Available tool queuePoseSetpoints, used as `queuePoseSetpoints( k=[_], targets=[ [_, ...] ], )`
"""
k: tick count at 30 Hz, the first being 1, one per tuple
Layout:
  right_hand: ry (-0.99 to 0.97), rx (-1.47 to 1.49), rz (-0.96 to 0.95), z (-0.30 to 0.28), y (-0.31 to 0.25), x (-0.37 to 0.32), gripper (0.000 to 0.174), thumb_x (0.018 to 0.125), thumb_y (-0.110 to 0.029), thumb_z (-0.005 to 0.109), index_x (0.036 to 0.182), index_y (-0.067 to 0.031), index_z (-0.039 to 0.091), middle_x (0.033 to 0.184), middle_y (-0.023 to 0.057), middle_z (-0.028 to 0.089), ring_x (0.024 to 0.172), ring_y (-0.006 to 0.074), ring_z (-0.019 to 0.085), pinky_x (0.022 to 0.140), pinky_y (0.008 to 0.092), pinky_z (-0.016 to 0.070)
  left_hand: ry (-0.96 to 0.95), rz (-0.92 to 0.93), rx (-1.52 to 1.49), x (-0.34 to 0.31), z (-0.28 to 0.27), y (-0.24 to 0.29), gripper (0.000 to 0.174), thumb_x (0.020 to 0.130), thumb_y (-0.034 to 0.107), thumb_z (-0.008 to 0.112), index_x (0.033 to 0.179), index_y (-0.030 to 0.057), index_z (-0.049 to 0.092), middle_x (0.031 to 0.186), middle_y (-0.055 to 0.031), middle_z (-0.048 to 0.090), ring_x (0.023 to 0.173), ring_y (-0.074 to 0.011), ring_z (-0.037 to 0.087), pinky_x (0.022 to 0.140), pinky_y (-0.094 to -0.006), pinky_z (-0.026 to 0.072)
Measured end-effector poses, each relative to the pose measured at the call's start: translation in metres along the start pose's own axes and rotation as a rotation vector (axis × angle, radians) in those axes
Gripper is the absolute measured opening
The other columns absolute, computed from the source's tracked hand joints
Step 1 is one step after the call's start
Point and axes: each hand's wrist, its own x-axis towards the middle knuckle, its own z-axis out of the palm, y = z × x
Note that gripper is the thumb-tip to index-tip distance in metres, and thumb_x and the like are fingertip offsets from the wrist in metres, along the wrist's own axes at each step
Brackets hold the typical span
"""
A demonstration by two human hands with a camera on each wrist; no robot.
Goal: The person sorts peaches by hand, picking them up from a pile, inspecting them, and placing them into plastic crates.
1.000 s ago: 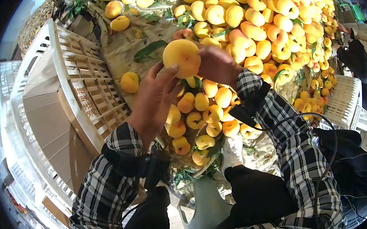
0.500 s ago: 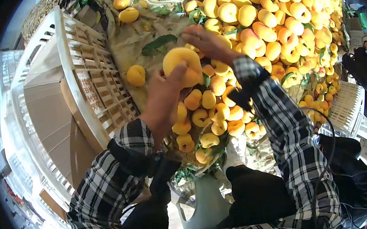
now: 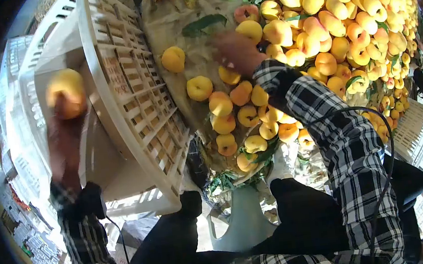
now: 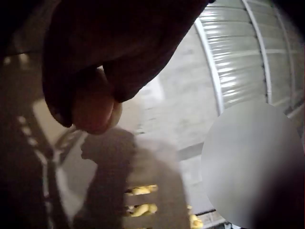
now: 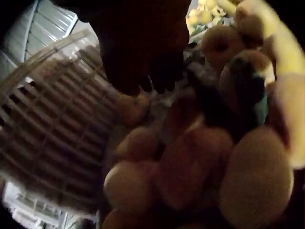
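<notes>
A yellow peach (image 3: 66, 90) is in my left hand (image 3: 66, 130), over the inside of a white plastic crate (image 3: 92, 46). In the left wrist view the thumb and fingers grip that peach (image 4: 95, 112) from above, dark against the light. My right hand (image 3: 238, 53), blurred, reaches over the cloth at the near left edge of the peach pile (image 3: 313, 2). Its fingers (image 5: 121, 81) hang loosely with nothing held, just above several loose peaches (image 5: 131, 186) in the right wrist view.
Brown cardboard (image 3: 116, 171) lines the crate, whose slatted side faces the pile. A green leaf (image 3: 205, 24) lies on the beige cloth (image 3: 160, 27). Between the knees stands a grey-green plastic stool (image 3: 241, 220). Another white crate (image 3: 412, 123) is at the right.
My left hand has carried the peach left, from above the loose peaches to over the crate. My right hand parted from it and came down toward the pile's edge. The view has shifted left.
</notes>
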Motion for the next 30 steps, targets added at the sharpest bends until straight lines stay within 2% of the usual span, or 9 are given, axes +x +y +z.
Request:
queuePoseSetpoints(
  k=[3,6,10,13,16,17,20,27,30],
  targets=[
    [-0.359,0.155,0.129,0.019,-0.059,-0.012,0.034,0.075,-0.023,0.067,0.100,-0.0030,0.058,0.094,0.0164,0.059,0.088,0.0341,0.059,0.075,0.0439,0.0491,-0.272,-0.457,0.123,0.008,-0.020,-0.064,0.039,0.095,0.028,0.051,0.124,0.0028,0.050,0.115,-0.0110,0.059,0.105,-0.0204,0.059,0.091,-0.0315,0.0481],
    [-0.396,0.154,0.184,0.028,-0.085,-0.013,0.040,0.072,-0.025,0.070,0.103,-0.0035,0.056,0.096,0.0175,0.058,0.088,0.0348,0.060,0.073,0.0451,0.0496,-0.487,-0.199,0.465,-0.004,0.000,-0.102,0.036,0.095,0.024,0.051,0.124,0.0012,0.051,0.113,-0.0103,0.061,0.103,-0.0206,0.060,0.091,-0.0312,0.0469],
    [-0.449,0.090,0.195,0.040,-0.090,-0.007,0.054,0.070,-0.026,0.073,0.114,-0.0032,0.053,0.105,0.0200,0.057,0.094,0.0347,0.060,0.076,0.0426,0.0504,-0.335,-0.129,0.788,0.017,0.005,-0.128,0.033,0.095,0.019,0.051,0.122,0.0001,0.052,0.115,-0.0099,0.061,0.106,-0.0199,0.058,0.093,-0.0309,0.0447],
    [-0.239,0.414,0.259,0.039,-0.078,-0.016,0.057,0.077,-0.031,0.068,0.123,-0.0037,0.049,0.119,0.0190,0.055,0.099,0.0331,0.061,0.079,0.0387,0.0506,-0.138,0.032,0.839,0.034,0.005,-0.119,0.030,0.095,0.016,0.051,0.121,-0.0007,0.053,0.117,-0.0096,0.060,0.108,-0.0195,0.057,0.095,-0.0307,0.0430],
    [-0.464,1.992,0.857,0.001,-0.066,-0.012,0.054,0.085,-0.038,0.057,0.126,-0.0035,0.047,0.122,0.0167,0.055,0.099,0.0323,0.061,0.082,0.0400,0.0511,0.023,0.289,0.688,0.032,0.010,-0.080,0.028,0.095,0.012,0.051,0.119,-0.0015,0.054,0.118,-0.0093,0.060,0.111,-0.0190,0.055,0.097,-0.0305,0.0414],
    [-0.472,2.145,0.795,-0.011,-0.064,-0.013,0.051,0.091,-0.041,0.044,0.127,-0.0046,0.046,0.124,0.0145,0.055,0.103,0.0311,0.060,0.082,0.0377,0.0510,0.052,0.365,0.606,0.027,0.018,-0.064,0.027,0.095,0.011,0.051,0.119,-0.0017,0.054,0.119,-0.0092,0.060,0.112,-0.0189,0.055,0.097,-0.0305,0.0408],
    [-0.544,2.521,0.689,-0.042,-0.063,-0.013,0.050,0.093,-0.040,0.040,0.127,-0.0049,0.045,0.122,0.0145,0.056,0.102,0.0314,0.060,0.080,0.0380,0.0511,-0.049,0.482,0.247,-0.009,0.057,-0.013,0.024,0.094,0.011,0.053,0.115,0.0000,0.057,0.118,-0.0078,0.060,0.111,-0.0170,0.055,0.097,-0.0300,0.0404],
    [-0.401,2.378,0.680,-0.084,-0.074,-0.015,0.057,0.093,-0.047,0.045,0.129,-0.0034,0.045,0.125,0.0137,0.054,0.104,0.0272,0.059,0.082,0.0393,0.0500,-0.108,1.171,1.081,-0.053,0.125,0.028,0.038,0.081,0.015,0.069,0.116,0.0039,0.056,0.117,-0.0151,0.058,0.114,-0.0302,0.053,0.100,-0.0383,0.0401],
    [-0.308,2.191,0.742,-0.130,-0.102,-0.001,0.059,0.092,-0.049,0.049,0.129,-0.0039,0.045,0.125,0.0121,0.055,0.106,0.0248,0.058,0.088,0.0383,0.0483,-0.205,0.940,1.016,-0.062,0.147,0.020,0.050,0.077,0.014,0.073,0.121,0.0065,0.052,0.120,-0.0181,0.056,0.117,-0.0342,0.050,0.101,-0.0424,0.0384]
  ],
)
